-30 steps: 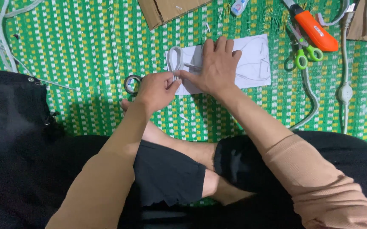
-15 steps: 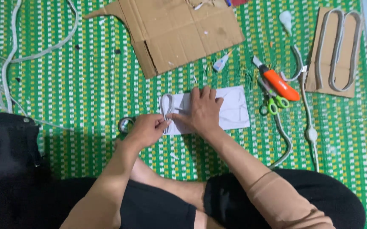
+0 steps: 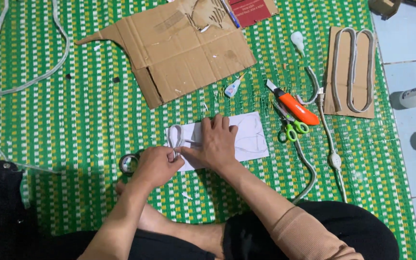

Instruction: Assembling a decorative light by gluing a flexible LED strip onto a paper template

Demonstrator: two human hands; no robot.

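A green woven mat (image 3: 73, 110) with yellow and white checks covers the floor, with pale blue tiles showing past its right edge. Near the mat's lower middle lies a white sheet of paper (image 3: 249, 139) with faint pencil lines on it. The right hand (image 3: 217, 144) lies flat on the sheet, fingers held close together and pointing away from the person, pressing it down. The left hand (image 3: 157, 166) is just beside it at the sheet's left end, fingers curled and pinching the base of a loop of pale cord (image 3: 174, 136) that rests on the paper. A roll of tape (image 3: 129, 163) sits on the mat, touching the left hand's outer side. Right of the sheet lie green-handled scissors (image 3: 290, 126) and an orange utility knife (image 3: 292, 105), close together. Toward the mat's far edge is a large cut piece of brown cardboard (image 3: 179, 53), and at the right edge a smaller cardboard strip (image 3: 338, 77) carries bent grey cord.
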